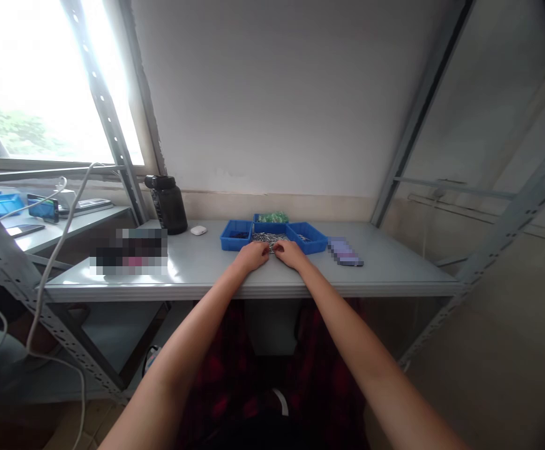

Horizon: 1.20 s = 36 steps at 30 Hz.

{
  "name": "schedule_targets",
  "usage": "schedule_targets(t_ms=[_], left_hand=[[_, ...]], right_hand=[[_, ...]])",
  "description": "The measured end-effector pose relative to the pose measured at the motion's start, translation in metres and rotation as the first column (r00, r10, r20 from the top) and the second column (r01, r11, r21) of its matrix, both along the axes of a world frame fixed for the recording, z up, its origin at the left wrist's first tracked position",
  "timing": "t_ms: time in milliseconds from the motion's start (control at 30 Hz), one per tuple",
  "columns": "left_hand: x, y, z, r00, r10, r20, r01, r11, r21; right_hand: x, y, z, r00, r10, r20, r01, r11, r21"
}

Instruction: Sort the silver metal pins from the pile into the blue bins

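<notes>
My left hand (255, 255) and my right hand (290, 254) meet at the front of the middle blue bin (271, 228), their fingers curled and fingertips close together. Small, shiny metal pieces (267, 237) fill that bin just beyond my fingers. A bit of metal shows between the fingertips, but whether each hand grips it is too small to make out. On the left stands a blue bin (229, 244) with dark small parts inside. Angled at the right is another blue bin (315, 245) with some thin pieces. Behind them, green items (273, 217) fill a further blue bin.
A dark bottle (170, 206) and a white rounded case (198, 230) stand left on the grey table (380, 262). Right of the bins lies a phone (345, 251), its screen blurred. Metal shelf posts (422, 106) frame both sides. A white cable (42, 281) hangs at the left.
</notes>
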<state>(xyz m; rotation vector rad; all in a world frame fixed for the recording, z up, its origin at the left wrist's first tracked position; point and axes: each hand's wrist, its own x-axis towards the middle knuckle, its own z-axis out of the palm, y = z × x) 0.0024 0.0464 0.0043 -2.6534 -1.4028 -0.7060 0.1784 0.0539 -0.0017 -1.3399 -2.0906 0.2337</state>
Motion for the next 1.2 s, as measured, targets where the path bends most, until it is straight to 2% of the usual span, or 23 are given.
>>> schedule_targets(t_ms=[400,733,933,1200], left_hand=[[0.0009,-0.0041,0.0052,0.997,0.076,-0.035,-0.077,0.997,-0.033],[0.0026,-0.0074,0.0075,0.993,0.095,0.065,-0.102,0.988,0.113],[0.0022,-0.0051,0.0058,0.997,0.009,0.072,-0.017,0.994,0.112],[0.0024,-0.0044,0.0054,0.994,-0.051,0.095,0.035,0.987,0.156]], right_hand=[[0.0002,0.0005,0.0000,0.999,0.028,0.028,-0.029,1.000,0.008],[0.0013,0.0035,-0.0036,0.999,-0.008,0.053,0.006,0.999,0.033],[-0.0010,0.0017,-0.0006,0.998,0.050,-0.028,-0.046,0.990,0.133],[-0.0009,0.0031,-0.0004,0.998,0.053,0.041,-0.058,0.987,0.153]])
